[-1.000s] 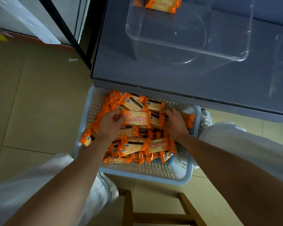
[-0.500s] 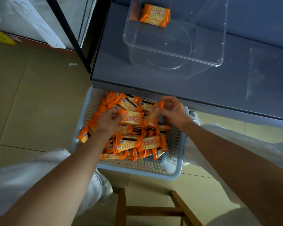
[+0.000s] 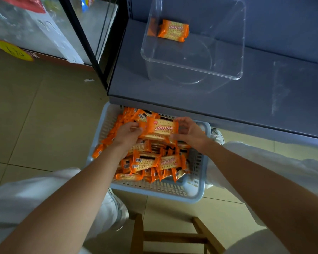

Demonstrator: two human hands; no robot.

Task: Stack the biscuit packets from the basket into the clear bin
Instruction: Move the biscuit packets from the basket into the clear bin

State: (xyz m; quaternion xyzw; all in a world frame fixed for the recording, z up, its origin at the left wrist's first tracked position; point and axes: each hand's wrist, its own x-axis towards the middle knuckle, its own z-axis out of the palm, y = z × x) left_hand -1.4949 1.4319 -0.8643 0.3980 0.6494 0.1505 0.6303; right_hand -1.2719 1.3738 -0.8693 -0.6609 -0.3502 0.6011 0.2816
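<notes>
We are holding an orange biscuit packet (image 3: 162, 128) just above the heaped blue basket (image 3: 195, 196), our left hand (image 3: 128, 133) pinching one end, our right hand (image 3: 190, 132) curling round the other. We are judging it light, crinkly and slippery, its biscuits brittle, so the sealed ends suit gripping. A lone packet (image 3: 173, 31) is lying in the clear bin (image 3: 191, 71).
</notes>
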